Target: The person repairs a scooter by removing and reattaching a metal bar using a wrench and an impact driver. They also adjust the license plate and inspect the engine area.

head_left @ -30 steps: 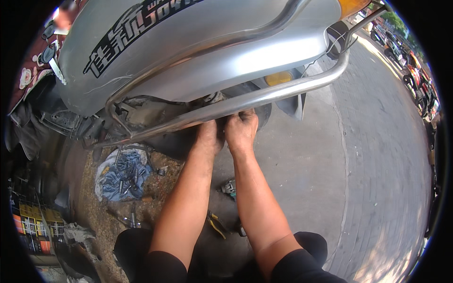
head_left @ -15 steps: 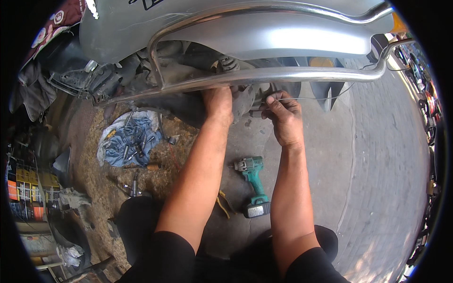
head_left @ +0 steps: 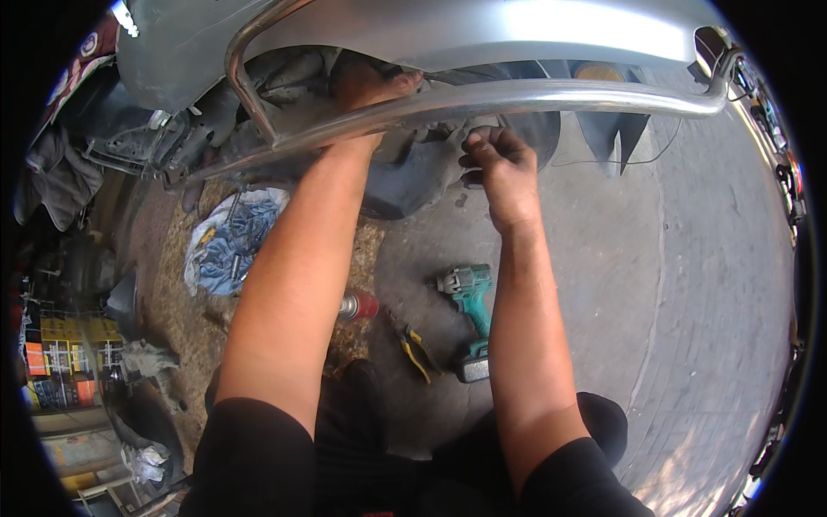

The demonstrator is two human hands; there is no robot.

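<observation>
The metal bar (head_left: 517,99) partly hid the left hand (head_left: 366,86) behind it, grip unclear; below the bar, the right hand (head_left: 506,164) half-curled, any pinch indiscernible.

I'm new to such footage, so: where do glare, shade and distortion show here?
Head view: white glare streaks the silver panel; head view: the left hand is shaded behind the metal bar; head view: sunlight dapples the pavement; head view: fisheye bending toward the edges.

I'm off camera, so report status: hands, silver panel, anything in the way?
Left hand behind the metal bar, hold unclear. Right hand curled just below bar, hold unclear. Silver panel above bar. Bar crosses in front of left forearm.
</observation>
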